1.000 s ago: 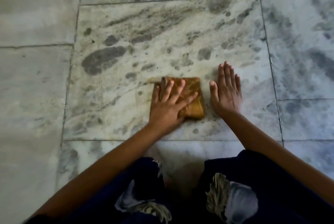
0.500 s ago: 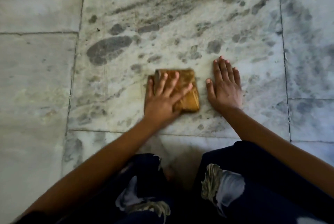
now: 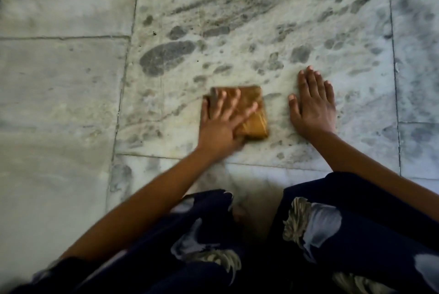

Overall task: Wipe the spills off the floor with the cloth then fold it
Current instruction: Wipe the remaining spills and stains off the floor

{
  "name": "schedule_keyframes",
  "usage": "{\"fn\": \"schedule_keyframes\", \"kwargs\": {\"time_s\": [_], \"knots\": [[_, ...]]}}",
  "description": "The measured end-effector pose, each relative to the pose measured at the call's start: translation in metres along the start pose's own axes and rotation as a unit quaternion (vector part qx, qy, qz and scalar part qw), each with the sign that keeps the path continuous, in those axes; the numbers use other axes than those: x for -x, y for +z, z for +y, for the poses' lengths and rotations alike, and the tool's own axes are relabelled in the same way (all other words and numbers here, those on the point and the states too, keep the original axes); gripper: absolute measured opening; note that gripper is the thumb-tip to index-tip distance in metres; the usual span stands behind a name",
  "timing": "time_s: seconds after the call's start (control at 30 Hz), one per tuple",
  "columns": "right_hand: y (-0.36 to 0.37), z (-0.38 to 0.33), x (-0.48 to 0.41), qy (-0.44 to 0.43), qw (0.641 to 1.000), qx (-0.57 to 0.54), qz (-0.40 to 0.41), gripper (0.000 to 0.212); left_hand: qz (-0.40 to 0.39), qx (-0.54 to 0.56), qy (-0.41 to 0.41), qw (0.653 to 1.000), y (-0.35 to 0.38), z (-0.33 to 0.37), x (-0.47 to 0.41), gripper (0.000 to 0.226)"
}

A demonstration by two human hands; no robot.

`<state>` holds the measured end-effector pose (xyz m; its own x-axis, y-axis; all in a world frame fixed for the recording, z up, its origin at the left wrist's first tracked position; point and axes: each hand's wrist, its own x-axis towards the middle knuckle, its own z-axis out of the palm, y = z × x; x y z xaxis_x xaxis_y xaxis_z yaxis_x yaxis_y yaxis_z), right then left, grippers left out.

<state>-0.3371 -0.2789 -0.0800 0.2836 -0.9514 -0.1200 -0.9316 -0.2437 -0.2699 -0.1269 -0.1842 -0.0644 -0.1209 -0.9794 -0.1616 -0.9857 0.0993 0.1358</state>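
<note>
head view: left hand (image 3: 219, 125) blurred, hiding cloth (image 3: 254, 113) left half.

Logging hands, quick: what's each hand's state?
Left hand: open, flat on the cloth.
Right hand: open, flat on the floor.

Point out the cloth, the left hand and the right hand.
cloth (image 3: 255, 118): head view, on its bare right part beside the fingers.
left hand (image 3: 219, 127): head view, on the back of the hand, flat on the cloth.
right hand (image 3: 313, 106): head view, on the back of the hand, flat on the floor.
</note>
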Motion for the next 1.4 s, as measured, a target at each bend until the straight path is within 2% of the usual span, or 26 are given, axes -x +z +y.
{"fn": "schedule_keyframes", "kwargs": {"time_s": [0.1, 0.17, 0.23, 0.33, 0.4, 0.5, 0.6, 0.63, 0.7, 0.8, 0.87, 0.97, 1.03, 1.13, 1.2, 1.27, 1.4], "knots": [[-0.003, -0.004, -0.007, 0.009, 1.000, -0.006, -0.007, 0.066, -0.001, -0.009, -0.149, 0.989, -0.012, -0.061, -0.015, 0.068], [-0.001, -0.011, -0.008, 0.035, 0.999, -0.009, -0.013, 0.069, 0.020, 0.015, -0.219, 0.975, -0.011, -0.070, 0.003, 0.066], [0.003, -0.022, -0.007, 0.059, 0.998, -0.014, 0.003, 0.070, 0.035, 0.001, -0.182, 0.983, 0.000, -0.043, 0.032, 0.066], [0.009, -0.040, -0.005, 0.044, 0.999, -0.014, 0.005, 0.068, 0.035, -0.009, -0.033, 0.999, 0.016, 0.009, 0.072, 0.063], [0.010, -0.051, -0.010, 0.013, 1.000, -0.009, -0.008, 0.066, 0.033, -0.013, -0.020, 0.999, 0.019, -0.007, 0.075, 0.063], [0.015, -0.057, -0.016, -0.059, 0.998, 0.008, -0.027, 0.065, 0.046, -0.020, -0.142, 0.989, 0.017, -0.079, 0.077, 0.069], [0.019, -0.048, -0.017, -0.119, 0.992, 0.021, -0.033, 0.065, 0.043, 0.014, -0.323, 0.945, -0.001, -0.135, 0.068, 0.077], [0.018, -0.046, -0.017, -0.121, 0.992, 0.018, -0.031, 0.064, 0.039, 0.017, -0.352, 0.935, -0.008, -0.137, 0.057, 0.079], [0.017, -0.045, -0.019, -0.116, 0.993, 0.012, -0.026, 0.063, 0.025, 0.002, -0.323, 0.946, -0.013, -0.118, 0.032, 0.073], [0.015, -0.046, -0.019, -0.120, 0.992, 0.019, -0.026, 0.064, 0.012, 0.016, -0.147, 0.989, 0.000, -0.063, 0.035, 0.065], [0.015, -0.044, -0.018, -0.123, 0.992, 0.020, -0.028, 0.064, 0.015, 0.011, -0.080, 0.997, 0.013, -0.044, 0.068, 0.066], [0.017, -0.042, -0.018, -0.125, 0.992, 0.020, -0.029, 0.064, 0.031, 0.000, -0.114, 0.993, 0.018, -0.074, 0.109, 0.070], [0.017, -0.043, -0.018, -0.126, 0.991, 0.021, -0.029, 0.064, 0.032, -0.004, -0.185, 0.982, 0.011, -0.109, 0.113, 0.075], [0.014, -0.046, -0.020, -0.121, 0.992, 0.017, -0.023, 0.063, 0.028, 0.018, -0.326, 0.945, -0.006, -0.146, 0.076, 0.081], [0.013, -0.046, -0.020, -0.118, 0.993, 0.019, -0.023, 0.064, 0.024, 0.027, -0.363, 0.931, -0.015, -0.150, 0.038, 0.075], [0.012, -0.045, -0.019, -0.116, 0.993, 0.024, -0.026, 0.064, 0.010, 0.024, -0.339, 0.940, -0.016, -0.136, 0.013, 0.073], [0.010, -0.046, -0.020, -0.113, 0.993, 0.020, -0.025, 0.064, 0.006, 0.011, -0.167, 0.986, -0.006, -0.095, 0.030, 0.078]]}}
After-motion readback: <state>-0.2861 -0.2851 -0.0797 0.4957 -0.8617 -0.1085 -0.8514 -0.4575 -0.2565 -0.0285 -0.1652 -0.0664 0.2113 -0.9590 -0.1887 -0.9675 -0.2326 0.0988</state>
